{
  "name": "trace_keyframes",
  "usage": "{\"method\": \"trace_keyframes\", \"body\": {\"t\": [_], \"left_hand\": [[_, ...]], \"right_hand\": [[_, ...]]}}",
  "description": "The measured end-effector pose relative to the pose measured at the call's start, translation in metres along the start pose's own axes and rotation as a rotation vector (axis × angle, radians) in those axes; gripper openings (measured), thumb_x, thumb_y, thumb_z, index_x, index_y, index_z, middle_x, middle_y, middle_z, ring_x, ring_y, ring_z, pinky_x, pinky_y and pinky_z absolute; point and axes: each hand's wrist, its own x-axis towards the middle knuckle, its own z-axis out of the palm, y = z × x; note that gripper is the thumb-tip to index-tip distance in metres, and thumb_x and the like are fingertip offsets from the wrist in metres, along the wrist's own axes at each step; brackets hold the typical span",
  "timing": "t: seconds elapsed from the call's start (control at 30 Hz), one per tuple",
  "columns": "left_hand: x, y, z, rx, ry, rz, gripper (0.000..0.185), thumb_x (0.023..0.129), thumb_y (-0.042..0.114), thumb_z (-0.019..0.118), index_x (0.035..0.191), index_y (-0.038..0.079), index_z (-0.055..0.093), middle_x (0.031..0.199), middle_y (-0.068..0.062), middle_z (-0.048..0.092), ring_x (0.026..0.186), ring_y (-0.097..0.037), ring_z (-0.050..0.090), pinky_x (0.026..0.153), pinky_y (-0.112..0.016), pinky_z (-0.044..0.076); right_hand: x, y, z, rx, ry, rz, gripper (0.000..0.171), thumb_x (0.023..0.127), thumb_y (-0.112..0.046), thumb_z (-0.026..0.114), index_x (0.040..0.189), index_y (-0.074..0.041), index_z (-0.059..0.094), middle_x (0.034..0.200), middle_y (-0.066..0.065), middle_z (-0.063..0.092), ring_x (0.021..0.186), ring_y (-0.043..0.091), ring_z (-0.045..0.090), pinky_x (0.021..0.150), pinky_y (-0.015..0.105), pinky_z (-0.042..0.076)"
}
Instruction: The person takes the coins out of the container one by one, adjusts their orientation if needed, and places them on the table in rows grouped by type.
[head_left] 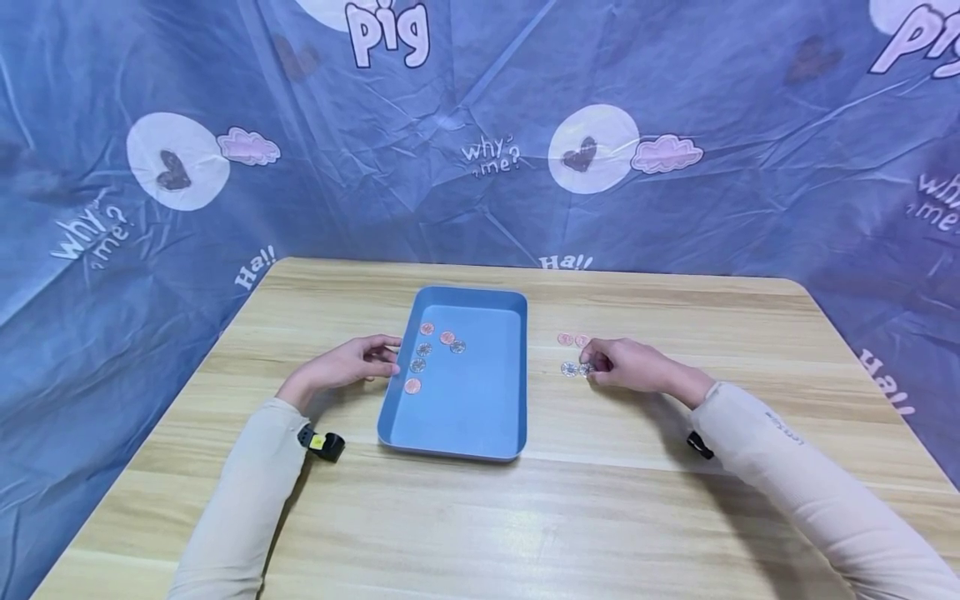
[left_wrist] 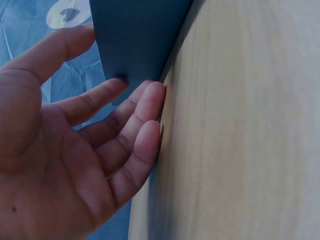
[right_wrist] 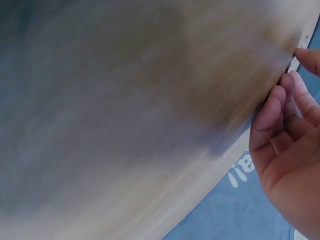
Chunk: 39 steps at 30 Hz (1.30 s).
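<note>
Coins lay loose on the bench, right of the blue tray; the right hand was on them, fingers curled onto a silver coin. Left hand rested, fingers relaxed, against the tray's left wall.

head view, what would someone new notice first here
The blue tray in the middle of the wooden table stands out, with six coins lying in its far left part. The left hand rests against the tray's left wall, and the right hand has its fingers on loose coins right of the tray.
</note>
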Motion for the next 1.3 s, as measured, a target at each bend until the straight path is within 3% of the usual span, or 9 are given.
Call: {"method": "trace_keyframes", "body": {"t": [0.27,0.5,0.73,1.0,1.3], "left_hand": [[-0.001,-0.002,0.0,-0.005,-0.002,0.002,0.064,0.095,0.026,0.061,0.146,-0.002,0.034,0.129,-0.023,0.055,0.115,-0.029,0.056,0.094,-0.037,0.049],[-0.002,-0.001,0.0,-0.006,-0.002,-0.003,0.064,0.095,0.025,0.061,0.146,-0.002,0.034,0.129,-0.023,0.055,0.116,-0.029,0.056,0.095,-0.037,0.049],[-0.001,-0.001,0.0,0.003,-0.001,-0.009,0.064,0.095,0.026,0.061,0.147,-0.001,0.034,0.129,-0.022,0.056,0.114,-0.028,0.057,0.089,-0.031,0.049],[0.0,-0.002,-0.002,-0.012,-0.002,-0.017,0.065,0.095,0.027,0.061,0.147,0.0,0.034,0.129,-0.022,0.055,0.113,-0.027,0.057,0.087,-0.03,0.049],[0.001,-0.002,-0.001,-0.014,-0.01,-0.007,0.065,0.095,0.026,0.061,0.148,0.0,0.032,0.13,-0.023,0.054,0.113,-0.028,0.058,0.087,-0.031,0.049]], "right_hand": [[-0.002,0.0,-0.009,0.09,-0.028,0.016,0.022,0.087,-0.007,0.064,0.107,-0.001,0.061,0.086,0.003,0.063,0.078,0.011,0.055,0.072,0.026,0.048],[-0.002,-0.01,-0.024,0.104,0.065,0.036,0.022,0.089,-0.006,0.062,0.11,0.002,0.06,0.086,0.005,0.063,0.077,0.012,0.057,0.067,0.024,0.047],[0.001,-0.024,-0.036,0.194,0.135,0.037,0.022,0.09,-0.004,0.061,0.111,0.005,0.06,0.089,0.008,0.064,0.079,0.01,0.055,0.069,0.022,0.047],[0.018,-0.052,-0.041,0.358,0.137,0.068,0.024,0.093,-0.013,0.062,0.113,0.0,0.062,0.092,0.014,0.065,0.078,0.01,0.056,0.068,0.02,0.046],[0.045,-0.085,-0.031,0.483,0.117,0.064,0.026,0.092,-0.018,0.064,0.114,-0.005,0.063,0.09,0.004,0.06,0.078,0.013,0.053,0.066,0.023,0.046]]}}
